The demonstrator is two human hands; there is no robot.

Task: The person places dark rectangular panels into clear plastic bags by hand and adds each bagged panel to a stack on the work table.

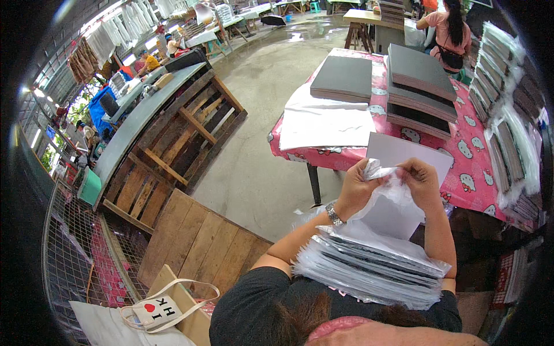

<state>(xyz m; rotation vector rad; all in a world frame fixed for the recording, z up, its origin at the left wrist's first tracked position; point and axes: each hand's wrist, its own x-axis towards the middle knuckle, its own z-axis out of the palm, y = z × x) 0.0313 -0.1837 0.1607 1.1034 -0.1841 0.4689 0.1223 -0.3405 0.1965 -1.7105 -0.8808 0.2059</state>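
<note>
Both of my hands are closed on the bunched rim of a clear plastic bag (397,195), held up in front of me. My left hand (356,187), with a metal watch (334,214) at its wrist, pinches the rim's left side. On the right side, my right hand (420,177) grips the plastic between thumb and fingers. A pale flat board (385,221) shows through or behind the bag; I cannot tell whether it is inside. Between my forearms lies a stack of plastic-sleeved flat packs (372,265). Another pale board (410,151) stands behind my hands at the table edge.
A pink patterned tablecloth (461,151) covers the table ahead, bearing stacks of dark boards (420,72) and white sheets (327,126). Wrapped packs (512,151) pile up at right. A wooden bench (199,230) and tote bag (157,314) are at left. Another person (450,32) works at far right.
</note>
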